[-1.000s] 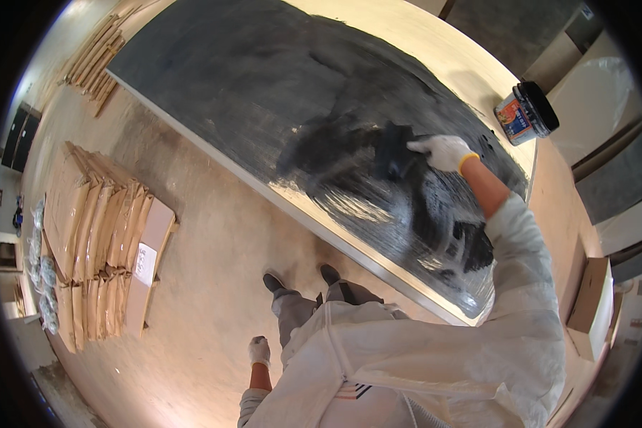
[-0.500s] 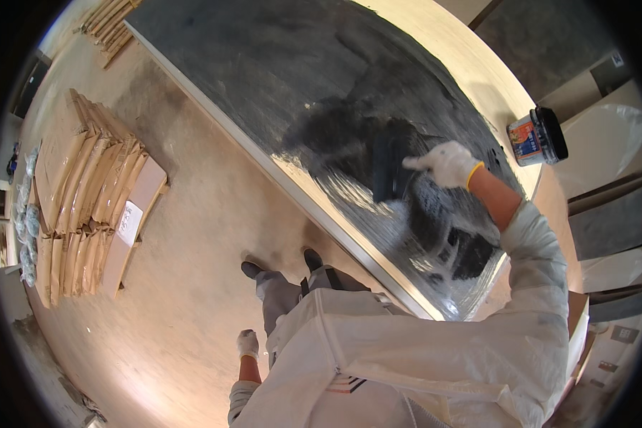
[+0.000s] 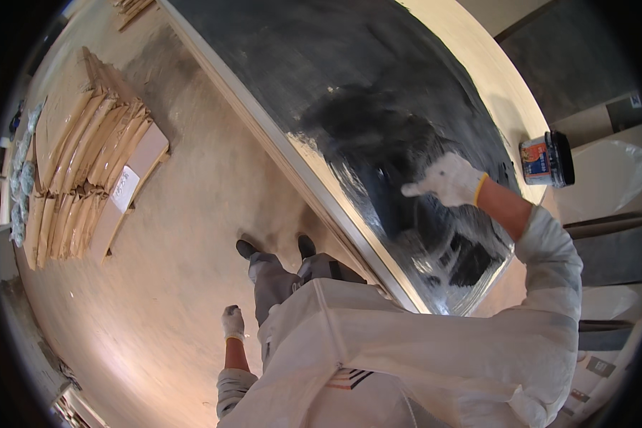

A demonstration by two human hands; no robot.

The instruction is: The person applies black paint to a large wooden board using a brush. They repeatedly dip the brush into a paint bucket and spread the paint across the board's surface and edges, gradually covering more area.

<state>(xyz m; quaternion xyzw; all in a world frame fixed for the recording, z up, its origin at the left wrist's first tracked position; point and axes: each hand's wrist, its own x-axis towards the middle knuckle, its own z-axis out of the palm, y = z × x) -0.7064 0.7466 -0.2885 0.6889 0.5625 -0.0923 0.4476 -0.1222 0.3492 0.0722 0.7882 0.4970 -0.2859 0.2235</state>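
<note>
My right hand, in a white glove with a yellow cuff, is closed on a dark flat spreader, its index finger stretched along the tool. The spreader's outline blends into the wet black coating beneath it. This coating covers much of a large pale panel, with streaks of the lighter surface showing near the edge. Down at my side, my left hand, also gloved, is curled closed with nothing visible in it. A square tub with a black rim sits at the panel's far right edge.
Stacked boards in brown wrapping stand on the floor at the left, a white paper sheet on them. Dark and pale panels lie to the right. The panel's long edge runs beside my legs.
My right hand has shifted slightly down the panel with the spreader, and the black coating under it looks smoother. The view has turned a little; my left hand stays closed at my side.
</note>
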